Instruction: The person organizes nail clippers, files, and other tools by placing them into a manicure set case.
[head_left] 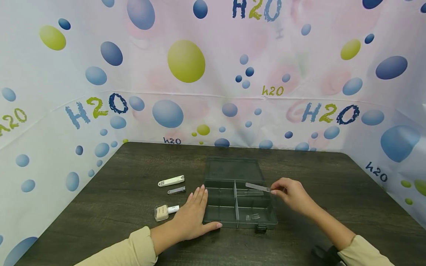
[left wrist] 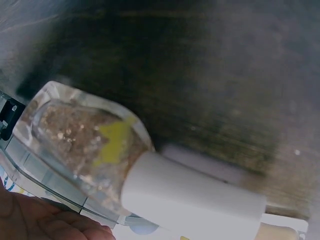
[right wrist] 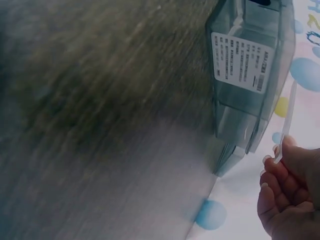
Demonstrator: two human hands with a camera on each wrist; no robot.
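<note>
My left hand (head_left: 193,218) lies with straight fingers along the left side of a clear grey compartment box (head_left: 213,224), its thumb over the front edge. The box's lid (head_left: 234,169) is swung back. Above the right compartments, my right hand (head_left: 293,194) pinches a thin clear divider strip (head_left: 256,187) by one end; the strip points left. In the right wrist view, thumb and fingertips grip the strip (right wrist: 288,117). Small clear pieces (head_left: 253,217) lie in the front right compartment. Close under the left wrist is a glitter nail polish bottle (left wrist: 85,140) with a white cap (left wrist: 192,195).
Left of the box lie a white nail clipper (head_left: 171,180), a smaller silver nail clipper (head_left: 176,190) and a beige nail polish bottle (head_left: 161,213). The box has a black latch (head_left: 261,228) in front and a printed label (right wrist: 242,61). A patterned curtain (head_left: 213,85) hangs behind the dark wooden table (head_left: 139,166).
</note>
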